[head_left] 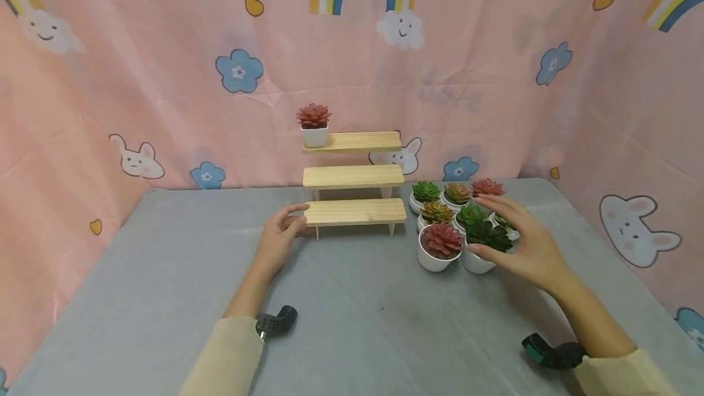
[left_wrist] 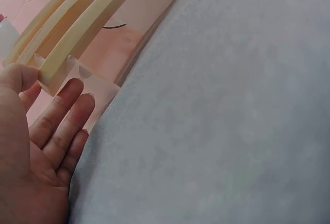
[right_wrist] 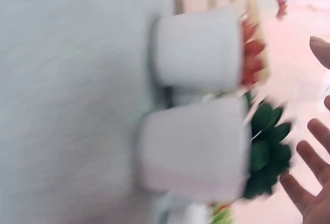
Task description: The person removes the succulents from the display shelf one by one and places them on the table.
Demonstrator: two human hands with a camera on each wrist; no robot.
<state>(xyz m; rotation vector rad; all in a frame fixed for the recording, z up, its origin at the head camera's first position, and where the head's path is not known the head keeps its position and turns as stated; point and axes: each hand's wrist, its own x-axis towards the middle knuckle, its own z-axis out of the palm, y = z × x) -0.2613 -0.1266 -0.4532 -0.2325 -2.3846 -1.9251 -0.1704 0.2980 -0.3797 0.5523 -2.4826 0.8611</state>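
Note:
My left hand [head_left: 277,240] is at the left end of a three-step wooden display stand [head_left: 354,212]. In the left wrist view, its thumb and index finger pinch the lowest board's corner [left_wrist: 51,74], and the other fingers extend loosely beside a clear support. My right hand [head_left: 530,252] is spread above a cluster of potted succulents, fingers apart, holding nothing. Nearest it is a dark green succulent [head_left: 488,235] in a white pot [right_wrist: 196,152]. A red succulent [head_left: 442,239] in a round white pot [right_wrist: 198,49] stands beside that. The right wrist view is blurred.
One red succulent [head_left: 314,116] in a square white pot sits on the top board's left end. Several more potted succulents, including a green one [head_left: 426,191], stand right of the stand on the grey tablecloth [head_left: 352,335]. A pink printed curtain [head_left: 181,78] hangs behind.

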